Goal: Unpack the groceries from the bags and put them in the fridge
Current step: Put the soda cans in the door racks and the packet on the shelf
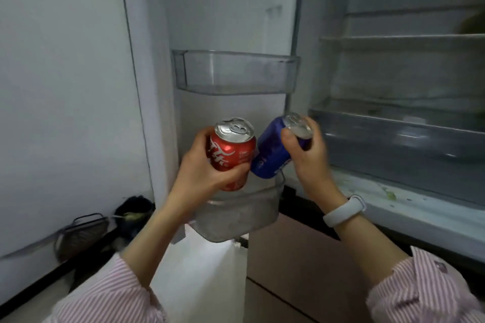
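The left hand (202, 170) gripped a red can (232, 149) and the right hand (307, 149) clutched a tilted blue can (270, 152), both just above the lower door bin (236, 217). Neither can was put away; the upper door bin (236, 73) and fridge shelves (399, 39) looked almost bare, so most unpacking seemed left

Two clear fridge-door bins (236, 73), a lower one (236, 215) below, and fridge shelves (406, 42) at right.
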